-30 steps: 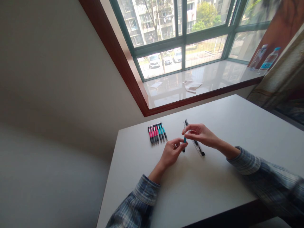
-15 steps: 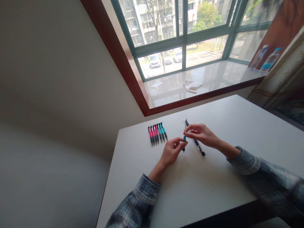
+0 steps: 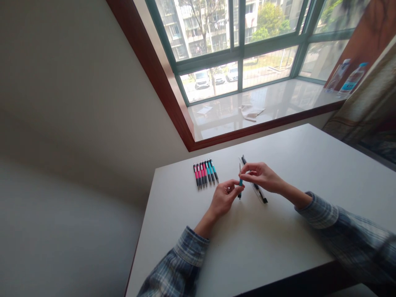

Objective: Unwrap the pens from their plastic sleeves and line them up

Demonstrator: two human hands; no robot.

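Note:
My left hand (image 3: 223, 199) is closed, its thumb and fingers pinching a teal pen barrel (image 3: 241, 182) with a dark grip end pointing down toward me. My right hand (image 3: 263, 177) pinches a thin pen refill (image 3: 240, 166) at the barrel's upper end, and part of it sticks up beyond my fingertips. The refill appears to run into the barrel, though the fingers hide the join. Just right of the barrel, partly under my right hand, lie long black and clear pen parts (image 3: 260, 194), too small to tell apart.
Several pink and teal pens (image 3: 205, 173) with black grips lie in a neat row on the white table (image 3: 266, 239), left of my hands. Behind the table is a windowsill (image 3: 219, 123) with a crumpled cloth or paper (image 3: 251, 112) and plastic bottles (image 3: 352, 78).
My right hand has come down slightly toward my left hand, and less of the refill shows above the barrel. The pens in the row have not moved.

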